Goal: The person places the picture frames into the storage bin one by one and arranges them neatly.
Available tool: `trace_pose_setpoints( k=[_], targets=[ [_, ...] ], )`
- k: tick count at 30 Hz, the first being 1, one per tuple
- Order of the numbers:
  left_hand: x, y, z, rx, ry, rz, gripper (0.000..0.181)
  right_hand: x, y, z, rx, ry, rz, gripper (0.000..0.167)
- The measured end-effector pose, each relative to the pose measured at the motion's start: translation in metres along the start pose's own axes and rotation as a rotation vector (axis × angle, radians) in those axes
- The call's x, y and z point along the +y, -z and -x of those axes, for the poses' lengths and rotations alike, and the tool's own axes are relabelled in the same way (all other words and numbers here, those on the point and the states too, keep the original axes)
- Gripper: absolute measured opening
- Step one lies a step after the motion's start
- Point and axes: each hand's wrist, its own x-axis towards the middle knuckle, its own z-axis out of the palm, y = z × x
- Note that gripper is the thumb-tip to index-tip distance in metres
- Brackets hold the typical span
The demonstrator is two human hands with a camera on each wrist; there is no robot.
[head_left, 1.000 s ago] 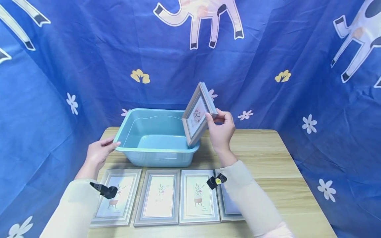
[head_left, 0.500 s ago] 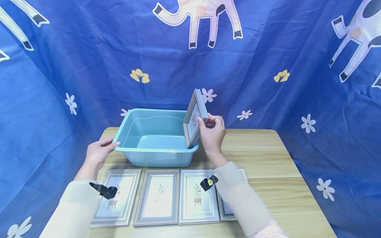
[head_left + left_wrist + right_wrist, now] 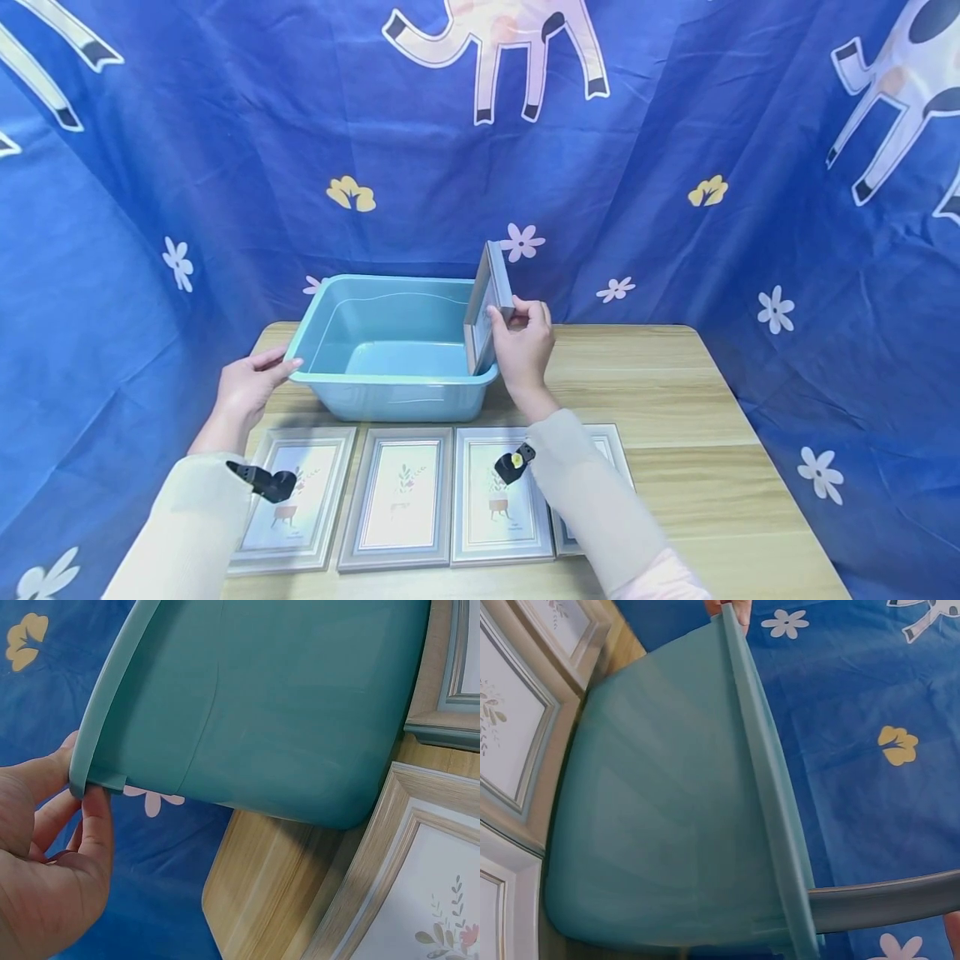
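Observation:
A light-blue plastic basin [image 3: 390, 380] stands on the table. My left hand [image 3: 243, 390] pinches its rim at the left end; in the left wrist view the thumb and fingers [image 3: 96, 825] lie on both sides of the rim. My right hand [image 3: 525, 350] grips a grey picture frame [image 3: 496, 275] by its right edge, thumb on the front. That frame stands nearly upright at the basin's right end, its lower part inside and its top above the rim. In the right wrist view only the frame's edge [image 3: 885, 900] shows, and the right hand is mostly out of sight.
Several framed plant pictures lie in a row before the basin, among them a left one [image 3: 296, 500], a second [image 3: 397, 500] and a third [image 3: 501, 533]. The right sleeve partly covers the rightmost frame [image 3: 611, 442]. Blue patterned cloth [image 3: 637, 167] hangs around the wooden table [image 3: 712, 467].
My right hand has moved left and down with the picture frame, which has turned more edge-on and sunk lower into the basin. The left hand keeps its hold on the rim.

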Motion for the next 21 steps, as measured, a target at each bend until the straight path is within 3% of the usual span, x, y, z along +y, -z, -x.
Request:
trace_pose_setpoints(
  k=[21],
  targets=[
    [0.000,0.000,-0.002,0.003,0.008,0.010,0.061,0.018,-0.016,0.025,-0.046,-0.108,0.101,0.030]
  ],
)
